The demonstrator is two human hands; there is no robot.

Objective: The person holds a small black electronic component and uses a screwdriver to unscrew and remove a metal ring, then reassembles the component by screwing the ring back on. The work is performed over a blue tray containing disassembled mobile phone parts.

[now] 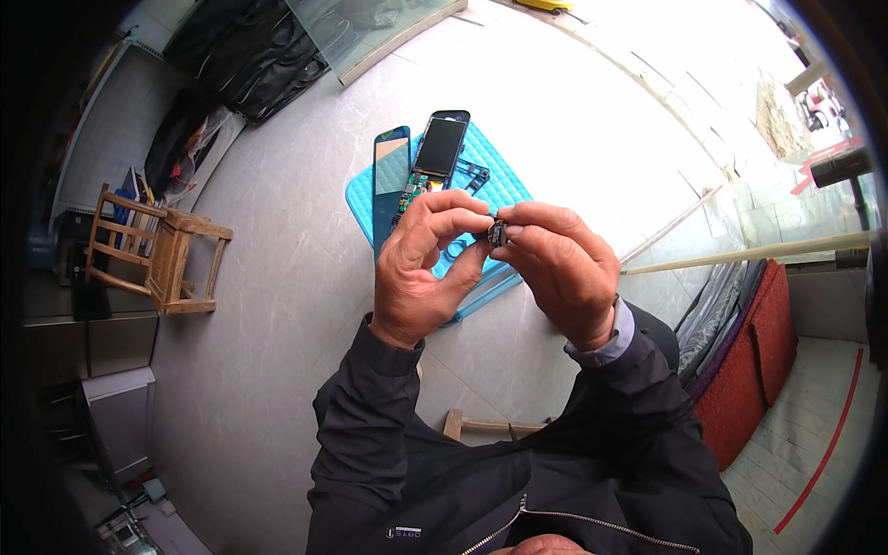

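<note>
Two hands (407, 275) (569, 264), one held part (498, 234), two dark panels (391, 190) (441, 146); one chair (173, 261)

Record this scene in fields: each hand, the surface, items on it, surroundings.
Left hand: pinching a small dark part
Right hand: gripping the same part from the other side
Surface: light-blue textured top
On surface: dark-screened device, green circuit board, dark glass panel
Far left: wooden chair
Far right: red mat

A small dark component (498, 233) is pinched between left hand (416, 264) and right hand (571, 266).
</note>
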